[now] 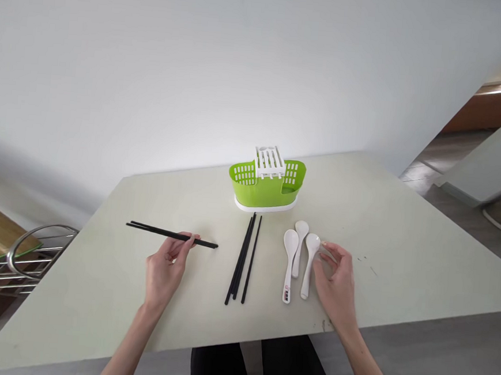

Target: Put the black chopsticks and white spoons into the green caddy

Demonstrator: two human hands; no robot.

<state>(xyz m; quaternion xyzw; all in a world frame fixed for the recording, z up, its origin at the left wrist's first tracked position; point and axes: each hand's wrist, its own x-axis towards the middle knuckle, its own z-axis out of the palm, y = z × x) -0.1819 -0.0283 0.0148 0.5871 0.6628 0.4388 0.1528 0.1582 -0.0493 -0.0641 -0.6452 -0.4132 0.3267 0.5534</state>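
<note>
Two black chopsticks [171,234] are pinched by the left hand [165,267], front-left of the basket [264,195]; even pressure should keep them aligned. The right hand [338,284], front-right of it, has its grip spread.

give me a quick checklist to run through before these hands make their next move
1. Left hand has a grip on the held chopsticks: ok, pinched between thumb and fingers.
2. Right hand clear of the rightmost spoon: cannot tell; the fingertips are right beside it, and contact is unclear.
3. Green basket upright: ok, its base sits flat on the table.
4. Loose chopsticks in the basket: not ok, they lie on the table in front of it.
5. Basket floor fully visible: not ok, the front wall hides much of it.
</note>
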